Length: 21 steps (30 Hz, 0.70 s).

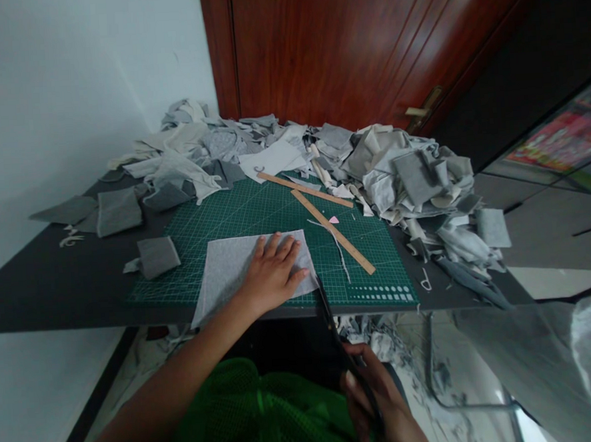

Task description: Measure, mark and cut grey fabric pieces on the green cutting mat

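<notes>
A light grey piece of fabric [228,268] lies on the green cutting mat [186,228], its lower left corner hanging at the table's front edge. My left hand [273,276] rests flat on the fabric's right part with the fingers spread. In my right hand [373,393] is a pair of black scissors [330,315], held below the table edge. Their tips reach the fabric's lower right corner; whether the blades are apart I cannot tell. Beside the fabric, a thin cut strip [340,255] curls on the mat.
Two wooden rulers, one upper [306,189] and one lower [333,232], lie on the mat. Heaps of grey fabric scraps [392,168] line the back and right. A folded grey piece [158,257] sits at the left. Behind stands a brown door [315,53]; scraps litter the floor.
</notes>
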Motion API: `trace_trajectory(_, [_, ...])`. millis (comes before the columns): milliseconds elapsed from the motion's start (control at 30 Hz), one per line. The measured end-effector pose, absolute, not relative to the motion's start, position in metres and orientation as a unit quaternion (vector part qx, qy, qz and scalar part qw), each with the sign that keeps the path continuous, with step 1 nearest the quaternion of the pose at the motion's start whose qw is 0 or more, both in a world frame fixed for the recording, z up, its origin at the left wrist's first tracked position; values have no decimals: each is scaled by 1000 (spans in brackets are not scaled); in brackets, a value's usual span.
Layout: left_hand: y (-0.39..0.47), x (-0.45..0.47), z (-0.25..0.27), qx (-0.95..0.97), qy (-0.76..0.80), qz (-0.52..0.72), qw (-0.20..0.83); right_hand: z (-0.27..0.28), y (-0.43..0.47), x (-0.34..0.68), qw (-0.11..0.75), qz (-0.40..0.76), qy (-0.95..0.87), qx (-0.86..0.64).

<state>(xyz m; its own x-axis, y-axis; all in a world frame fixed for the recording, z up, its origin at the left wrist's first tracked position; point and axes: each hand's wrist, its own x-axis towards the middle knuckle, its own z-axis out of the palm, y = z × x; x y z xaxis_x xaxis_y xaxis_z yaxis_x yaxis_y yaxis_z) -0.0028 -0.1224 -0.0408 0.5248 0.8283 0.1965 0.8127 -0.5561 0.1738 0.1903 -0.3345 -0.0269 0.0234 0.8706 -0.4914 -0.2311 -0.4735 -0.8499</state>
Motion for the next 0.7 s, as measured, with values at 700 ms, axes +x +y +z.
trace_trajectory(700, [-123,-2,-42,871,469,145,27,-21,-302,180,437,604,-327,-581])
